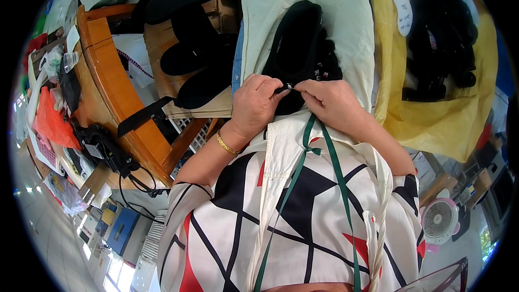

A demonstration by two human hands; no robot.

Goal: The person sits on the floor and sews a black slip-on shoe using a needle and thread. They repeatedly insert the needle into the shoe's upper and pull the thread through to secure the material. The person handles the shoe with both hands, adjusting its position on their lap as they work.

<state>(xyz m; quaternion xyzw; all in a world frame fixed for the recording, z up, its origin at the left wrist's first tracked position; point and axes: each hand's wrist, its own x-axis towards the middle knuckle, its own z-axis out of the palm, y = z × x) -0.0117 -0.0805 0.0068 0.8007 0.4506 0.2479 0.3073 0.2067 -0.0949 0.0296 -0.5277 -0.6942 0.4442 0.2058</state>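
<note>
A black shoe lies on a white cloth over my lap, its open top facing up. At its near end, my left hand and my right hand meet, fingertips pinched together. Between them is a small shiny piece with dark material around it; its exact kind is too small to make out. Both hands are closed on the shoe's near edge. More dark material with small shiny spots shows just right of the shoe, partly hidden by it.
Several black soles and shoe parts lie on cardboard at left, beside an orange wooden chair. A yellow sheet at right bears a pile of black shoes and a white insole. A fan stands lower right.
</note>
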